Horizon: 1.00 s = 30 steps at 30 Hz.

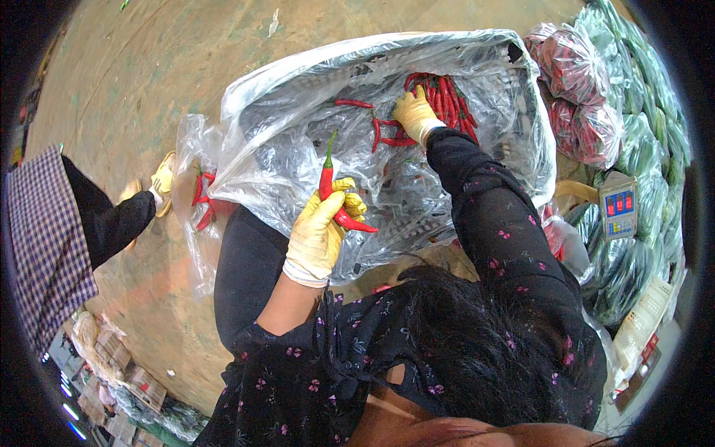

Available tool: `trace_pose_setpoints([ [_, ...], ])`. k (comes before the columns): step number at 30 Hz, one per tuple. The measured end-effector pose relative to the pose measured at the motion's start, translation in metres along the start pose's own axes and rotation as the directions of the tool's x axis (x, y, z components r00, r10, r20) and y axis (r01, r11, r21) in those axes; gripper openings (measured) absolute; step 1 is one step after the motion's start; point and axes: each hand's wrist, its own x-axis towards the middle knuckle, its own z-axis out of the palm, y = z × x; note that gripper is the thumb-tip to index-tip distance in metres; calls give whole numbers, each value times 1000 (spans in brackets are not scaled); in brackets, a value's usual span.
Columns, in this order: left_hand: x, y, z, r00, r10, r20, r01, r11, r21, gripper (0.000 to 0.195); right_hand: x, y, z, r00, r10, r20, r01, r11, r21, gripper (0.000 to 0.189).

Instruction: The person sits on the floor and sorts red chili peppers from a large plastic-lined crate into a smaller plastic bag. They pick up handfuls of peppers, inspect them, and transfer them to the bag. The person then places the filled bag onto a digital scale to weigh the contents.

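My left hand [321, 229], in a yellow-coated work glove, is closed around one red chili pepper [327, 181], its green stem pointing up. My gloved right hand [416, 114] reaches into a crate lined with clear plastic [368, 47] and touches the left side of a pile of red chili peppers [447, 98]; whether its fingers grip any is hidden. A few loose red chilies [376, 134] lie on the liner just left of that hand. Beyond the crate's left end, a clear plastic bag [192, 151] has several red chilies in or under it.
At the right stand filled bags of red chilies [578, 67], bags of green produce [637, 145] and a digital scale display [619, 207]. On the left, a co-worker's gloved hand [162, 181] and checkered garment [47, 246] show. Cardboard boxes [145, 385] lie at the lower left.
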Motion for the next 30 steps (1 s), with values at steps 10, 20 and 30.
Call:
trace_pose_setpoints([
  [10, -1, 2, -2, 1000, 13, 21, -12, 999, -34, 24, -62, 37, -43, 918, 95, -385, 90, 896, 435, 30],
  [20, 8, -1, -5, 996, 90, 16, -90, 995, 42, 21, -124, 6, -103, 995, -105, 1, -85, -806, 586, 28],
  [30, 4, -5, 6, 973, -65, 223, 49, 996, 76, 30, -159, -55, -126, 929, -360, -83, -251, -780, 574, 25],
])
